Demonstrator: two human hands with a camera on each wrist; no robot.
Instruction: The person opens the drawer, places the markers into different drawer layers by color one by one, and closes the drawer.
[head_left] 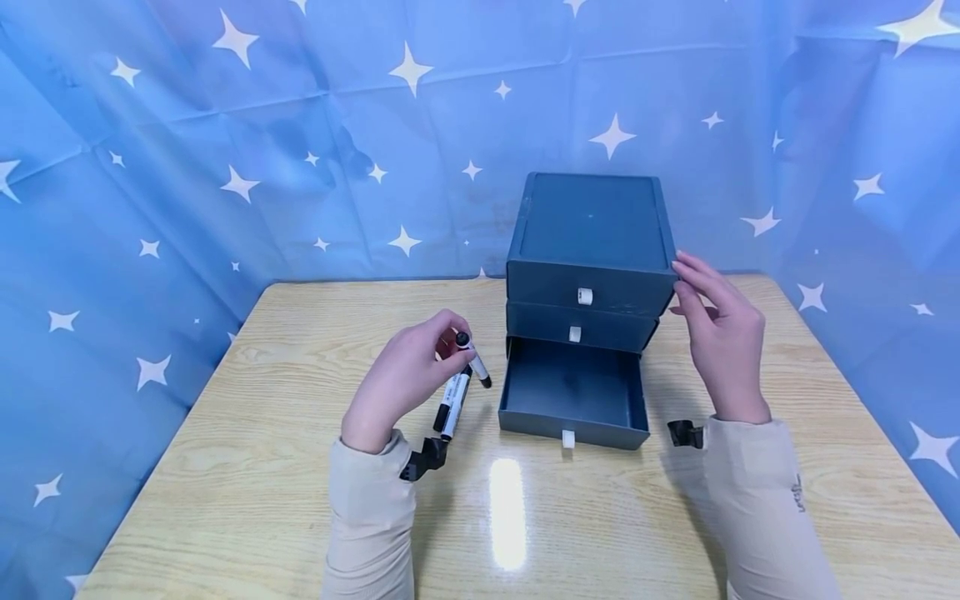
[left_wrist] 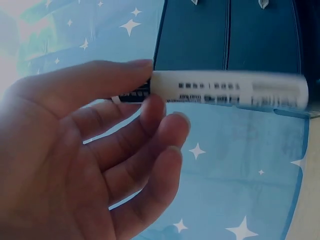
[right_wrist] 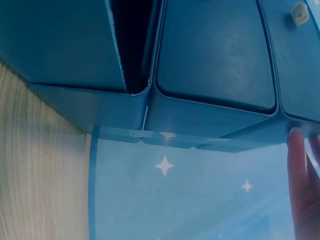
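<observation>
Between thumb and fingertips my left hand [head_left: 411,365] pinches a white marker [head_left: 477,367] with black ends, held tilted above the table. Up close in the left wrist view, that marker [left_wrist: 227,90] is gripped at its black end, its printed white barrel pointing right. Two more markers [head_left: 453,404] lie side by side beneath this hand. A dark blue drawer unit [head_left: 592,218] stands to the right, its bottom drawer [head_left: 532,421] pulled out with nothing visible inside. My right hand [head_left: 726,342] touches the unit's right side near the top, fingers extended; the right wrist view shows a fingertip [right_wrist: 296,137] there.
The upper drawer [head_left: 543,283] and the middle drawer [head_left: 540,321] are closed, each with a small white pull tab. Wood-grain table [head_left: 247,467] lies under everything. A blue star-patterned curtain [head_left: 420,150] hangs behind and along both sides.
</observation>
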